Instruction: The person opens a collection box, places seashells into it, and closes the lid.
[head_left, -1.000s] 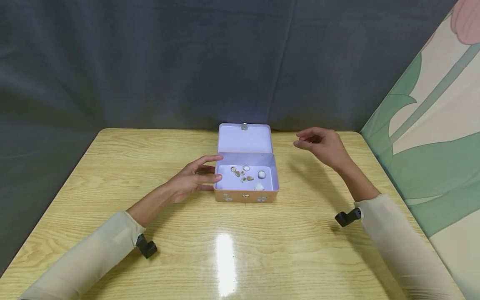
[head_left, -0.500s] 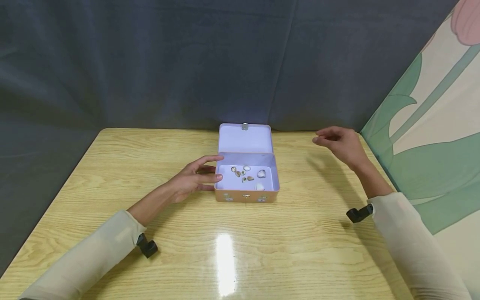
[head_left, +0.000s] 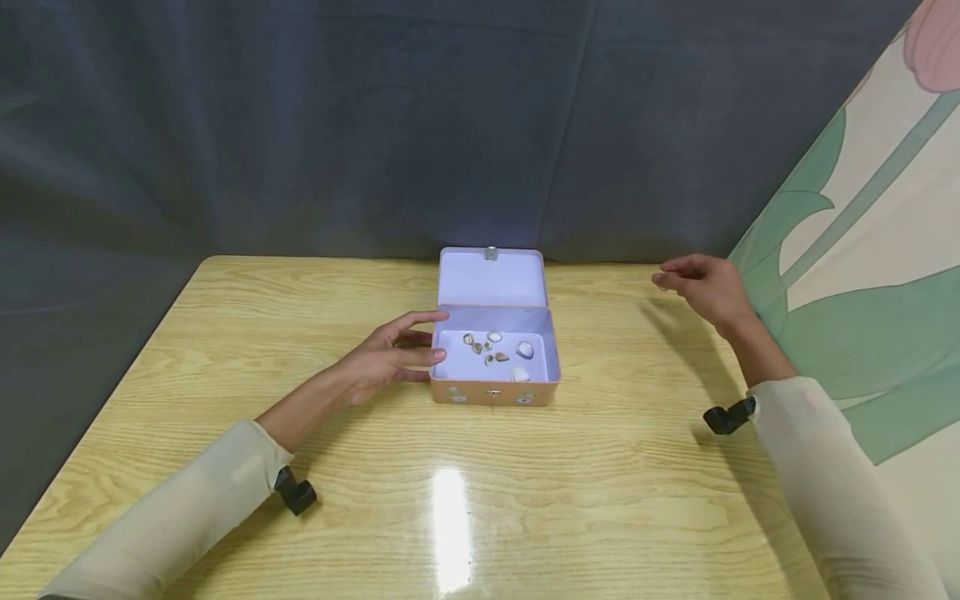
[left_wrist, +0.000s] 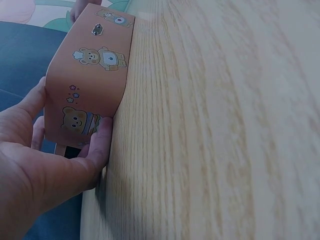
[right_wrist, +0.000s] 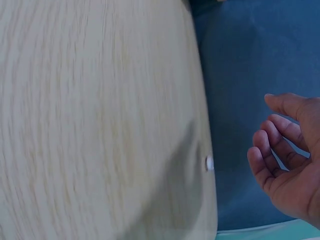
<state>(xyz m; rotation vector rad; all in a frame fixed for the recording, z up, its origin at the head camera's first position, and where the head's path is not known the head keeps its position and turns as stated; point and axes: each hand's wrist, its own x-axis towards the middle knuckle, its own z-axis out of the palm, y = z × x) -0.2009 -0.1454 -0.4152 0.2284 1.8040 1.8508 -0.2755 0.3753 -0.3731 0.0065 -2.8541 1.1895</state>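
— Where's the tin box (head_left: 495, 367)?

— Open, lid up, near the middle of the worktop's (head_left: 600, 500) far edge, shells (head_left: 495, 348) inside. The left hand (head_left: 382, 358) holds its left end, fingers (left_wrist: 102, 142) on the wall.

— And the right hand (head_left: 705, 287)?

— Up by the far right corner, fingers loosely curled, holding nothing.

Seen from above and behind, the head camera looks forward and down across the wooden table (head_left: 480, 500) toward a dark curtain (head_left: 337, 125), taking in both arms. The left wrist camera sits low at the tabletop, close against the tin box (left_wrist: 90, 85), which the head view also shows. The right wrist camera, equally near, faces the table's far edge and curtain.
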